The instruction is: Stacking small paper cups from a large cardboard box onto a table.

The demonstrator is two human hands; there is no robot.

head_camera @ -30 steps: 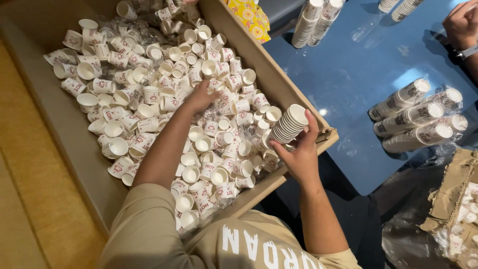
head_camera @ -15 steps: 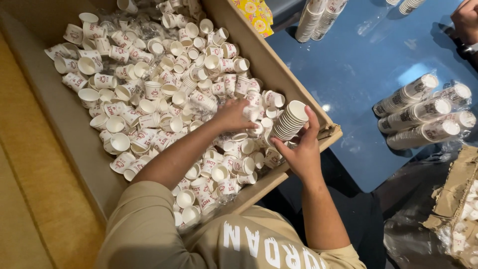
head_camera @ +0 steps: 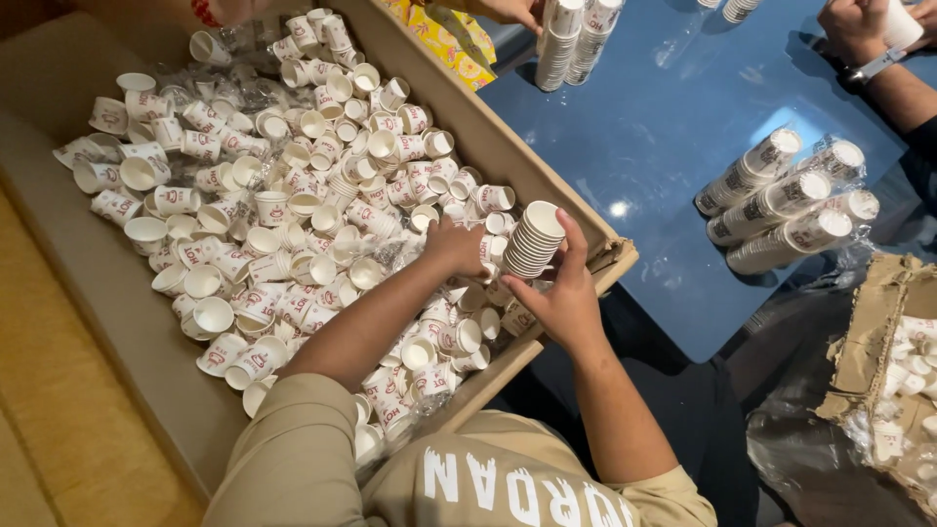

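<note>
A big cardboard box [head_camera: 528, 168] is filled with several loose small white paper cups [head_camera: 283, 210] with red print. My right hand [head_camera: 569, 298] is over the box's right rim, holding a nested stack of cups [head_camera: 533, 239] tilted to the upper right. My left hand [head_camera: 453, 244] lies on the pile just left of that stack. Its fingers are closed around a single paper cup [head_camera: 487, 250], a finger's width from the stack's lower end.
To the right is a blue table [head_camera: 664, 146] with sleeved cup stacks lying flat [head_camera: 784, 200] and upright stacks [head_camera: 571, 34]. Another person's hand with a wristwatch [head_camera: 859, 34] is at the top right. A torn carton [head_camera: 878, 337] holds more cups at the right edge.
My left hand drew back from the middle of the pile toward the stack, bringing a cup. My right hand with the stack stayed at the box's rim.
</note>
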